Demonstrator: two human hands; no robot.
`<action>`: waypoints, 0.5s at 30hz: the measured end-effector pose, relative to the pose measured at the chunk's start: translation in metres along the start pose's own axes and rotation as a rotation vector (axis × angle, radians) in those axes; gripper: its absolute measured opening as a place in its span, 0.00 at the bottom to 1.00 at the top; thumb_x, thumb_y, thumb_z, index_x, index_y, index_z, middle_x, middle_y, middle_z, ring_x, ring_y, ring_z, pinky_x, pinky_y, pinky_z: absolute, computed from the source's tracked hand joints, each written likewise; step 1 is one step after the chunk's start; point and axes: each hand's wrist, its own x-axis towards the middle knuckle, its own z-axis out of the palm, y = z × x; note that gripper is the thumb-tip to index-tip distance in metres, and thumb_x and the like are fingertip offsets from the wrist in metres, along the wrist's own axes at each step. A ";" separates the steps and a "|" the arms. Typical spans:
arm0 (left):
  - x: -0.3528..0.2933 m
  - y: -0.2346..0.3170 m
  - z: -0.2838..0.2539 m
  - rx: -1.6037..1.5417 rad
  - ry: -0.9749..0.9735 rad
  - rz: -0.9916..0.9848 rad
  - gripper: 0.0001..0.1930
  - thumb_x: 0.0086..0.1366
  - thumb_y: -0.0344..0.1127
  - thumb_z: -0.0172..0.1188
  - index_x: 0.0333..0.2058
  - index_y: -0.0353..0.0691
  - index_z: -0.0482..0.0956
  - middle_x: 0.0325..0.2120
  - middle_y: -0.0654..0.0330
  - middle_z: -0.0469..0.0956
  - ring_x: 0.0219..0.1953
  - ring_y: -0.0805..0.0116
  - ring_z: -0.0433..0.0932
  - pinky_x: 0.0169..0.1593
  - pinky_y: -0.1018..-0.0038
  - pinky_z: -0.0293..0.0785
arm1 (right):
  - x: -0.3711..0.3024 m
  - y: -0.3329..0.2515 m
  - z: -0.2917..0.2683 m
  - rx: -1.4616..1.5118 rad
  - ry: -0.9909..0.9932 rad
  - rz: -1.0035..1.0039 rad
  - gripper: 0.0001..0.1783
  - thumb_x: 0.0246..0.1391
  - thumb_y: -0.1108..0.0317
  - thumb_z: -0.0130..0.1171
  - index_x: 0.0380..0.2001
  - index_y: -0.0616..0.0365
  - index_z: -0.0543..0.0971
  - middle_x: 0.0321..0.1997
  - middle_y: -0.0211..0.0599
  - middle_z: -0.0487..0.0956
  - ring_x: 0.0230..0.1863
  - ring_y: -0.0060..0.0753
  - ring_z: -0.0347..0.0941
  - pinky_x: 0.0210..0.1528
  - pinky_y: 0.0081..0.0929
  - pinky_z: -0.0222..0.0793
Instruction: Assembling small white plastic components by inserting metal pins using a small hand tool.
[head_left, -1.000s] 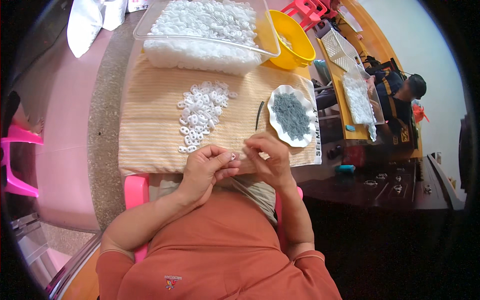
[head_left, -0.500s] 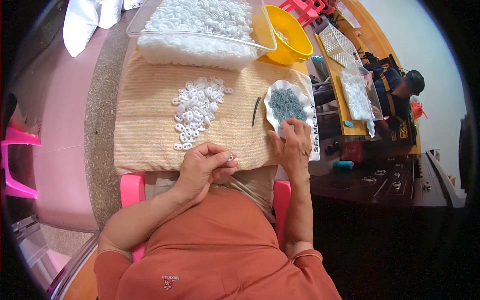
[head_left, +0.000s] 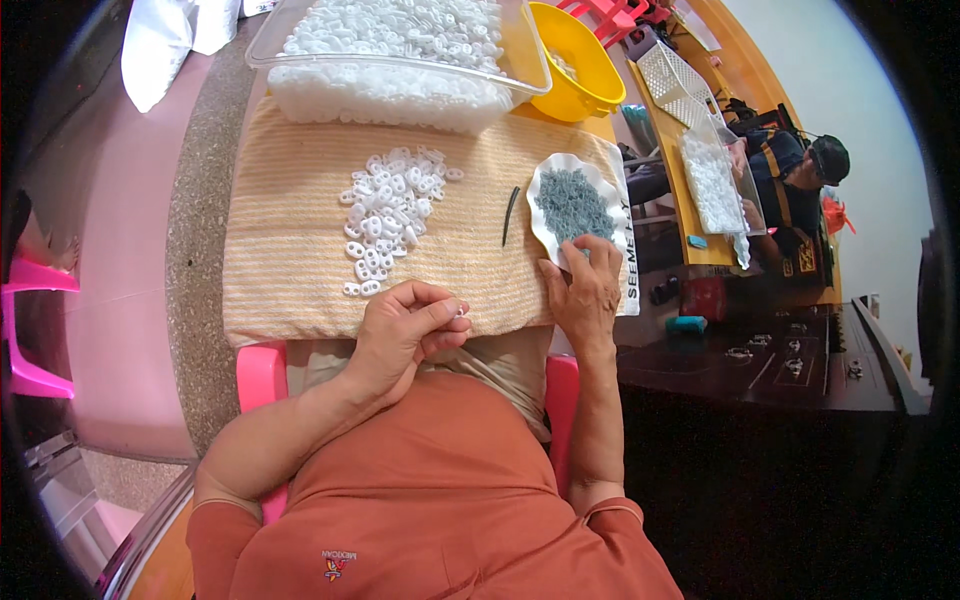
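My left hand (head_left: 405,325) is closed in a pinch at the near edge of the striped towel, holding a small white plastic piece (head_left: 460,312) between thumb and fingertips. Just beyond it lies a loose pile of white oval pieces with two holes (head_left: 390,205). At the right, my right hand (head_left: 588,290) reaches over the near rim of a white scalloped dish (head_left: 541,226). Its fingertips touch the small grey-blue parts (head_left: 575,203) heaped there, and the thumb stands apart from the fingers. A thin dark stick-like piece (head_left: 510,216) lies left of the dish.
A clear bin (head_left: 400,100) full of white pieces stands at the far edge, beside a yellow basin (head_left: 575,85). The striped towel (head_left: 290,250) covers the table. Rightward, another person (head_left: 785,170) sits by a second bin (head_left: 712,185) of white pieces.
The view has shifted slightly. My left hand keeps its pinch on the white piece, and my right hand stays at the dish with its fingers among the grey-blue parts.
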 end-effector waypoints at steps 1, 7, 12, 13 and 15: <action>0.000 0.000 0.000 -0.001 0.001 -0.001 0.04 0.62 0.27 0.60 0.35 0.35 0.76 0.30 0.57 0.80 0.31 0.72 0.80 0.36 0.79 0.80 | -0.001 0.000 0.000 0.000 -0.001 0.000 0.16 0.45 0.67 0.66 0.37 0.62 0.78 0.42 0.43 0.73 0.47 0.49 0.65 0.48 0.40 0.63; 0.001 -0.001 -0.001 0.028 -0.007 -0.003 0.04 0.62 0.29 0.59 0.35 0.37 0.76 0.31 0.60 0.79 0.31 0.75 0.79 0.35 0.79 0.80 | -0.003 -0.001 0.003 0.026 -0.005 0.025 0.14 0.45 0.68 0.66 0.36 0.61 0.79 0.40 0.42 0.74 0.46 0.48 0.66 0.46 0.39 0.64; 0.001 -0.002 -0.003 0.030 -0.008 -0.002 0.04 0.63 0.29 0.59 0.35 0.37 0.76 0.31 0.60 0.79 0.31 0.75 0.79 0.34 0.79 0.80 | -0.007 0.000 0.010 0.034 0.055 0.008 0.12 0.44 0.70 0.66 0.34 0.62 0.80 0.37 0.41 0.74 0.43 0.47 0.68 0.44 0.39 0.65; 0.001 -0.002 -0.002 0.030 -0.008 -0.002 0.04 0.63 0.29 0.59 0.35 0.37 0.76 0.31 0.60 0.79 0.31 0.75 0.79 0.34 0.79 0.80 | -0.008 0.000 0.012 0.034 0.055 0.009 0.12 0.44 0.70 0.66 0.34 0.62 0.80 0.37 0.41 0.74 0.43 0.47 0.68 0.44 0.39 0.65; 0.001 -0.002 -0.002 0.030 0.003 0.000 0.04 0.62 0.29 0.59 0.34 0.37 0.76 0.31 0.60 0.79 0.31 0.75 0.79 0.34 0.78 0.80 | -0.008 0.001 0.015 0.056 0.095 0.000 0.11 0.43 0.72 0.66 0.32 0.62 0.80 0.35 0.41 0.75 0.41 0.46 0.69 0.42 0.38 0.66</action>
